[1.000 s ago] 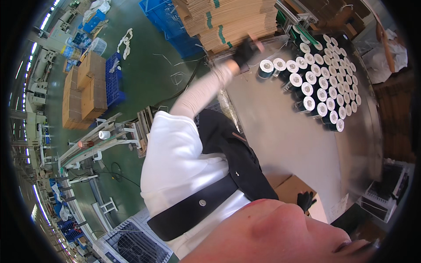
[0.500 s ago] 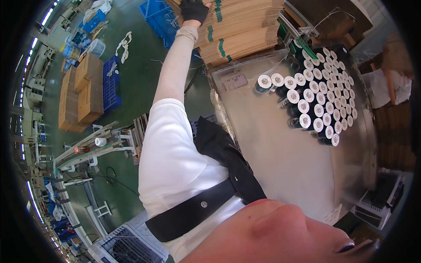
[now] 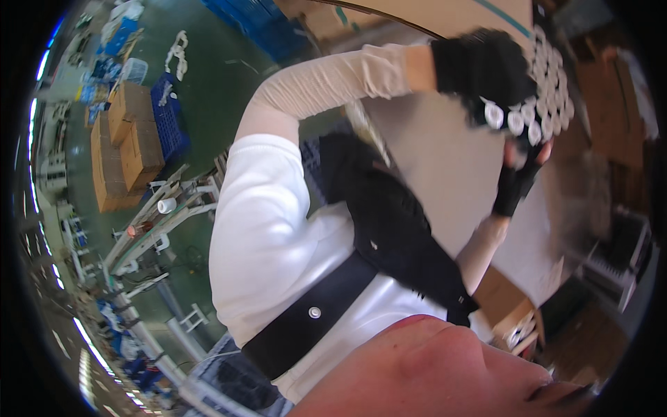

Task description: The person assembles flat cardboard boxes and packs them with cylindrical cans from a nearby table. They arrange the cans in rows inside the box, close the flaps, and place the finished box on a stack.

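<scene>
My left hand, in a black glove, is stretched out over the near end of a block of several dark spools with white tops standing on a grey table. The hand is blurred and lies right on the nearest spools. My right hand, in a black fingerless glove, comes up from below, its fingertips touching the same near spools. Whether either hand grips a spool is hidden. My white shirt and black strap fill the middle.
Flat cardboard sheets lie beyond the table. On the green floor at left are stacked cardboard boxes, a blue crate and a metal roller frame. An open carton sits below the table's near edge.
My left arm has swung from the cardboard stack back down onto the near spools. My right hand has come up to them. The view has turned toward the table.
</scene>
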Available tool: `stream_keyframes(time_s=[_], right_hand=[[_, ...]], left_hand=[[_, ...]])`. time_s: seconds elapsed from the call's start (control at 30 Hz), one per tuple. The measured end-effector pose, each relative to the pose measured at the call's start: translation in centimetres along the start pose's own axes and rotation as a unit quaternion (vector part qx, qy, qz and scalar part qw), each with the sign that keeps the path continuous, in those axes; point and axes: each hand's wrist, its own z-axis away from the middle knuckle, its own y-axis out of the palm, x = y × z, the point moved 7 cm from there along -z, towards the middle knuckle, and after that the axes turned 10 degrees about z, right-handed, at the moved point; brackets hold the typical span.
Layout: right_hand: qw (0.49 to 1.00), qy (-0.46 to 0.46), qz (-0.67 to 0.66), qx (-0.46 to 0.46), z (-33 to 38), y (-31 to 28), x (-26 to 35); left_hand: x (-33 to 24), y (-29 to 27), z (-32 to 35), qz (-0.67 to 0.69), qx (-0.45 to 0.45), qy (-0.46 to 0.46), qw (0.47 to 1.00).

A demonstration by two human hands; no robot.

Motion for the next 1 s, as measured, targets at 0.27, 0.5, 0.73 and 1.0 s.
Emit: stream_keyframes(time_s=[0.27,0.5,0.73,1.0], right_hand=[[0.95,-0.06,0.189,-0.241,5.5,-12.9,0.4],[0.889,0.386,0.236,-0.076,25.3,-19.2,-14.6],[0.727,0.387,-0.433,-0.366,38.0,-26.2,-25.4],[0.839,0.364,0.011,-0.405,24.8,-27.9,-15.5]], left_hand=[[-22.0,-0.4,-3.1,0.455,0.004,0.06,0.888],[-13.3,8.4,15.4,0.442,-0.098,-0.508,0.733],[-6.9,10.6,24.8,0.468,-0.352,-0.592,0.554],[-7.5,11.9,18.4,0.364,-0.26,-0.651,0.613]])
